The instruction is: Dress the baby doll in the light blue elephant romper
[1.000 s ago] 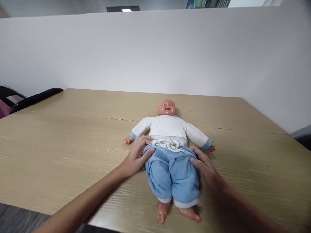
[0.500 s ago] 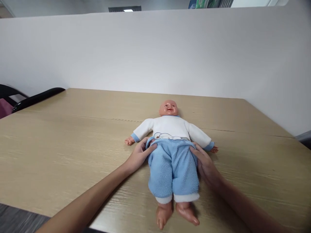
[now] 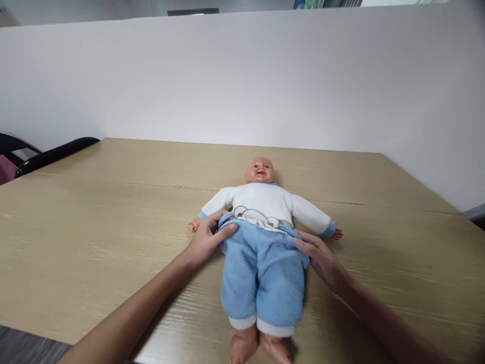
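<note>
Gripping the blue pants (image 3: 261,283) at both sides of the waist, the left hand (image 3: 208,235) and the right hand (image 3: 320,253) each pinch cloth, thumb on the outside and fingers at the edge of the waistband (image 3: 248,221); some of the fingertips are hidden by the fabric. The doll (image 3: 261,253) wearing these pants lies face up between the two sets of fingers, its body resting on the wooden table (image 3: 113,222). Just beyond the fingers is the white shirt (image 3: 261,199), with a line drawing low on its front that runs down to the waistband. Farther past the fingertips is the bald head (image 3: 259,171). The sleeves spread outward, one small doll hand (image 3: 194,225) just beside the left fingers, the other (image 3: 337,234) to the right of and a little beyond the right fingers. On the near side of the fingers hang the pant legs, ending in white cuffs (image 3: 276,329), with bare feet (image 3: 243,345) poking out toward the person. A white wall (image 3: 242,81) stands well beyond the fingers, and a black chair (image 3: 56,155) sits far off to their left.
</note>
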A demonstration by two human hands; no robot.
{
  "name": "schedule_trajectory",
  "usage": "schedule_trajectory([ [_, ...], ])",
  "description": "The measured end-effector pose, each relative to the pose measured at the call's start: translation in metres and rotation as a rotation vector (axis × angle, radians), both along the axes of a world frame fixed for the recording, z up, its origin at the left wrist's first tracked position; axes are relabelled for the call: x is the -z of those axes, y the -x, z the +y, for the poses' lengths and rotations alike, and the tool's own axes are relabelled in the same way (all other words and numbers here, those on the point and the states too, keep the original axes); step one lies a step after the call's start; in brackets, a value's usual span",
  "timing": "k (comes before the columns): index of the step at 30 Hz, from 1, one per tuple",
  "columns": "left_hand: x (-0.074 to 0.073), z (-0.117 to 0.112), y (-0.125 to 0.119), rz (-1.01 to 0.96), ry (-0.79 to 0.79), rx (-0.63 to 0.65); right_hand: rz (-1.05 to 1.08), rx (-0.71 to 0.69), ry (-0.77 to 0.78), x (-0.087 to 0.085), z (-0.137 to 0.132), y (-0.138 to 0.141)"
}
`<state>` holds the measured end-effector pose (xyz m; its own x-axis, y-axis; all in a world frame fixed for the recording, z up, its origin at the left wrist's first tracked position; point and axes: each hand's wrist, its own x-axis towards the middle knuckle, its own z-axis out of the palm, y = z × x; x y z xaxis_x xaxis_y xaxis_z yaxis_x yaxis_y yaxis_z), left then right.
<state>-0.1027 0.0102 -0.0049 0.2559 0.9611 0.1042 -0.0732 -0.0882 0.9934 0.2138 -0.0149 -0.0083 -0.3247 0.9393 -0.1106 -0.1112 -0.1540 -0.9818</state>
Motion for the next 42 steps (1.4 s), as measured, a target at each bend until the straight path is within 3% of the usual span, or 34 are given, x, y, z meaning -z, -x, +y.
schedule_trajectory([
  [5, -0.023, 0.015, 0.0, 0.115, -0.127, 0.036, -0.182, 0.042, -0.238, -0.029, 0.013, 0.003],
  [9, -0.021, 0.037, -0.009, 0.141, -0.081, 0.069, -0.238, 0.144, -0.285, -0.021, 0.037, 0.005],
  [12, -0.011, 0.048, -0.014, 0.171, -0.027, 0.062, -0.227, 0.195, -0.176, 0.002, 0.052, -0.002],
  [16, 0.0, 0.047, -0.006, 0.247, -0.022, 0.07, -0.211, 0.135, -0.039, 0.023, 0.055, -0.012],
  [20, 0.005, 0.04, 0.003, 0.281, -0.014, 0.115, -0.1, 0.157, 0.078, 0.018, 0.045, -0.006],
  [24, 0.013, 0.038, -0.004, 0.091, 0.1, 0.104, 0.166, 0.226, 0.427, 0.005, 0.039, 0.01],
  [28, 0.021, 0.038, -0.011, -0.031, 0.134, 0.097, 0.23, 0.274, 0.558, -0.007, 0.039, 0.015],
  [31, 0.023, 0.039, -0.01, 0.031, 0.103, 0.099, 0.183, 0.216, 0.472, -0.009, 0.041, 0.012],
  [35, 0.019, 0.042, -0.006, 0.15, 0.042, 0.069, -0.044, 0.152, 0.177, 0.001, 0.046, 0.003],
  [38, 0.012, 0.042, 0.002, 0.208, 0.013, 0.112, -0.139, 0.152, 0.047, 0.005, 0.047, -0.01],
  [42, -0.002, 0.043, 0.025, 0.396, -0.065, 0.23, -0.37, -0.059, -0.196, 0.0, 0.044, -0.037],
])
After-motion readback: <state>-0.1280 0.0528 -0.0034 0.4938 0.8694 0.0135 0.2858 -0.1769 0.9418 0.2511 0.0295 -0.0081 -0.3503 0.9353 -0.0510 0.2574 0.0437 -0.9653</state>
